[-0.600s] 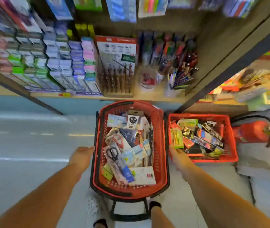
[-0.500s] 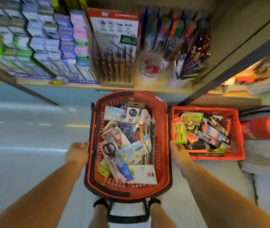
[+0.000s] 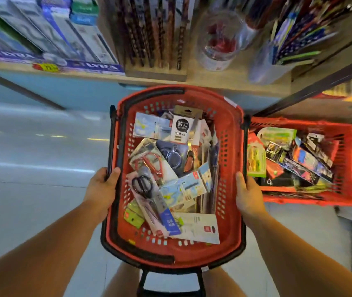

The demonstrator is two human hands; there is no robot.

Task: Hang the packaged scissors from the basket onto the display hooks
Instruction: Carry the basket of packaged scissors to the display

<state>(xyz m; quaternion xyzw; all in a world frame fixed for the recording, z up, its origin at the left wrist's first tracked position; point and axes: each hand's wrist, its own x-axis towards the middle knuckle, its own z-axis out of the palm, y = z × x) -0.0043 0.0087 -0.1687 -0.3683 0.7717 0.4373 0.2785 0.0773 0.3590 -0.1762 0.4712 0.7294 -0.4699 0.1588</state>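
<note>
Red plastic basket [image 3: 233, 133], held at both long sides and seen from above. Left hand [image 3: 102, 187] grips the left rim, thumb hooked over the edge beside the folded black handle [image 3: 112, 142]. Right hand [image 3: 249, 196] grips the right rim, thumb on top, its other fingers hidden behind the wall. Neither hand holds a pack. Packaged scissors [image 3: 147, 189] lie in a loose heap inside the basket. They include a black-handled pair near the left wall and a red-handled pair [image 3: 151, 161] just above it, overlapped by other carded goods. Second basket [image 3: 346, 163] of mixed stationery sits on the floor [image 3: 31, 168] just to the right. Shelf [image 3: 224, 82] of pencils and boxes runs across the top. Display hooks are not in view.

Step in hand, by judgement: placing the stock before the shelving; no pack has been picked and hanging is not begun. Next move probably calls for settling the basket, freeing one hand, and pinching a single pack by its card top so the punched hole stays clear. Because the heap overlaps, a top-lying pack should come away most cleanly.

Against half a second earlier: both hands were then at the outer walls, and the left thumb did not yet show over the rim. Basket and shelf now fill more of the view, so the head has come nearer. Packs lie as before.
</note>
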